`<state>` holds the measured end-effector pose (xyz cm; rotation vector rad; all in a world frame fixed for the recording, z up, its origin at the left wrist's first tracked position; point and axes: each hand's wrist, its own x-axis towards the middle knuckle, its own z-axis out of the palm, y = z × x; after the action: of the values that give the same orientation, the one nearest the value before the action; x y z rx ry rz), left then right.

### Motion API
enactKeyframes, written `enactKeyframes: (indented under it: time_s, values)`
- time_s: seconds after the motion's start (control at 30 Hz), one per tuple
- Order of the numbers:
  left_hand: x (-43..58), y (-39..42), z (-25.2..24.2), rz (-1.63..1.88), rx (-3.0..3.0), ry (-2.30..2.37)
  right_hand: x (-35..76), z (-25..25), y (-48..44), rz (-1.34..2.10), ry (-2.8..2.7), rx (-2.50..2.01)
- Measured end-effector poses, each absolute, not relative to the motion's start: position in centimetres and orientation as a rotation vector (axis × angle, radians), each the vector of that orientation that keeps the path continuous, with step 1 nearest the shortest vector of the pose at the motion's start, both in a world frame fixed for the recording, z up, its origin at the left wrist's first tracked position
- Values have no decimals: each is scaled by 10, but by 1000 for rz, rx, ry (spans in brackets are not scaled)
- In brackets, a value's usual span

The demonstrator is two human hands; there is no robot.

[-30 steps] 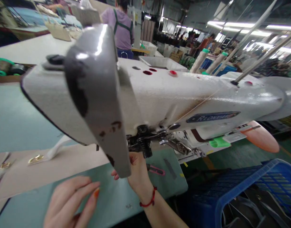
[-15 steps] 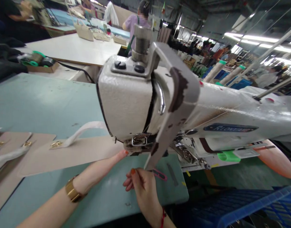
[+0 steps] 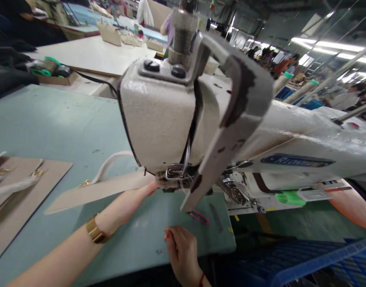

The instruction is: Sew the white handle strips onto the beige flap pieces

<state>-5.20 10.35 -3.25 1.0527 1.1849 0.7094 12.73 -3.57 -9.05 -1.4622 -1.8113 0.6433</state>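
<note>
A big white sewing machine (image 3: 177, 115) fills the middle of the view, its head close to the camera. My left hand (image 3: 132, 199) reaches under the head and grips the near end of a beige panel (image 3: 90, 193) with a white strap and a gold fitting; its fingertips are hidden by the machine. Closer to me, at the table's front edge, my right hand (image 3: 179, 249) is closed in a loose fist; what it holds, if anything, is too small to make out. Pink-handled snips (image 3: 198, 216) lie on the table just beyond the right hand.
The green table (image 3: 51, 127) carries more beige panels (image 3: 18, 191) with gold fittings at the left. A blue crate (image 3: 293, 263) stands low at the right. Thread cones (image 3: 293, 89) rise behind the machine. Other people work at far tables.
The camera has drawn closer to the machine head. The beige panel has swung under the head with my left hand. My right hand has dropped back toward the table's front edge.
</note>
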Motion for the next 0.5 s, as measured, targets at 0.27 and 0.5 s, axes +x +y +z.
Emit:
enactKeyframes:
  time_s: [0.27,0.5]
  values:
    - [-42,107,-16,804,1083,1156,128,-93,-35,645,-1804,-1453]
    - [-37,103,-24,887,1044,1233,128,-90,-36,652,-1802,-1482]
